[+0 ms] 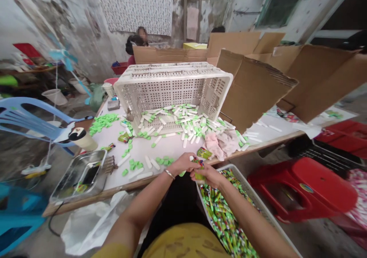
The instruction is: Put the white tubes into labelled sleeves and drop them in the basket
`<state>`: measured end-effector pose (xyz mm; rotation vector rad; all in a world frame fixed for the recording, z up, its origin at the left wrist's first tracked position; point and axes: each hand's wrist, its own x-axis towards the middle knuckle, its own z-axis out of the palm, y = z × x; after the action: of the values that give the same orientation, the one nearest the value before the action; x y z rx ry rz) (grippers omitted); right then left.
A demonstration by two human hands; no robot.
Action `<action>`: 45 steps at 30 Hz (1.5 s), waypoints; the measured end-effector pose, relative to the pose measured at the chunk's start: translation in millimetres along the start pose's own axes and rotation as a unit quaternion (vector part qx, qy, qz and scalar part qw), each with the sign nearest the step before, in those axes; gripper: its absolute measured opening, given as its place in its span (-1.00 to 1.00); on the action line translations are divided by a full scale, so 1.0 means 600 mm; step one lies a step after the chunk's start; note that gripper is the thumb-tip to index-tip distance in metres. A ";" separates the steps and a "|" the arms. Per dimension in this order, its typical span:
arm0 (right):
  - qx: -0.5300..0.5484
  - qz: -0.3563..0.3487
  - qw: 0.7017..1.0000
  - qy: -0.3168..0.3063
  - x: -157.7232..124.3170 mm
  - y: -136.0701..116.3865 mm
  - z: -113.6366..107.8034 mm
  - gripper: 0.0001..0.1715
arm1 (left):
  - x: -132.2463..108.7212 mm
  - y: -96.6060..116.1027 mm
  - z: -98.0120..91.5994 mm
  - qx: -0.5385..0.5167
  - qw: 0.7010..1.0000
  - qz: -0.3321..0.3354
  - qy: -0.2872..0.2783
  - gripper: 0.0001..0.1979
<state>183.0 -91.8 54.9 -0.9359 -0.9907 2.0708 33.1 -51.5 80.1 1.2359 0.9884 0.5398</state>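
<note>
My left hand (183, 162) and my right hand (208, 175) meet at the near table edge, both closed on a small green and red labelled tube (198, 169). A metal bangle sits on my left wrist. Right below my right hand, a grey tray (241, 177) holds a heap of finished labelled tubes. On the white tabletop (169, 145) in front lie white tubes (149, 162) and green caps (132, 165). A white plastic crate (172, 89) lies tipped on its side, spilling several tubes and caps toward me.
A pink cloth (222, 143) lies right of centre. A pile of green caps (103, 122) sits far left. A metal tray (80, 173) rests at the left edge. Cardboard boxes (286, 74) stand behind, red stools (301, 187) to the right, a blue chair (25, 116) to the left. A person sits beyond the boxes.
</note>
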 end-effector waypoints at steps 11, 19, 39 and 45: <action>0.106 -0.186 0.960 0.180 0.016 -0.025 0.037 -0.67 | -0.032 -0.055 0.055 0.016 0.998 0.000 0.061 -0.93; 0.108 -0.155 0.965 0.179 0.010 -0.012 0.032 -0.66 | -0.061 -0.039 0.040 0.055 0.996 0.020 0.069 -0.93; -0.424 -0.023 0.760 0.491 0.088 -0.060 -0.224 -0.52 | -0.084 -0.061 -0.025 0.080 0.978 0.016 0.191 -0.84; -0.418 -0.009 0.762 0.494 0.108 -0.058 -0.241 -0.69 | -0.078 -0.082 -0.056 0.084 0.970 -0.005 0.230 -0.79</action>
<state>273.8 29.2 -3.0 -2.1187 -1.2272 0.7045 -26.9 -85.5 48.4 1.2807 1.4534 0.7693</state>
